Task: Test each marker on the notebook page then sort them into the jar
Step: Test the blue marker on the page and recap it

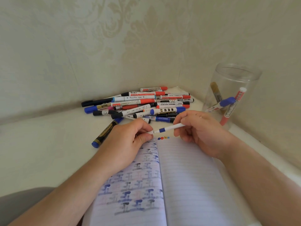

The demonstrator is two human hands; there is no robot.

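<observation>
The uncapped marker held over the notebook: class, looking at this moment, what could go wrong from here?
1. The uncapped marker in the right hand has its tip close to the left hand, which pinches the cap; ink might smear the fingers.
2. The jar stands near the right forearm; a careless reach could knock it.
3. Earlier ink shows through the left page, so new marks may bleed.
</observation>
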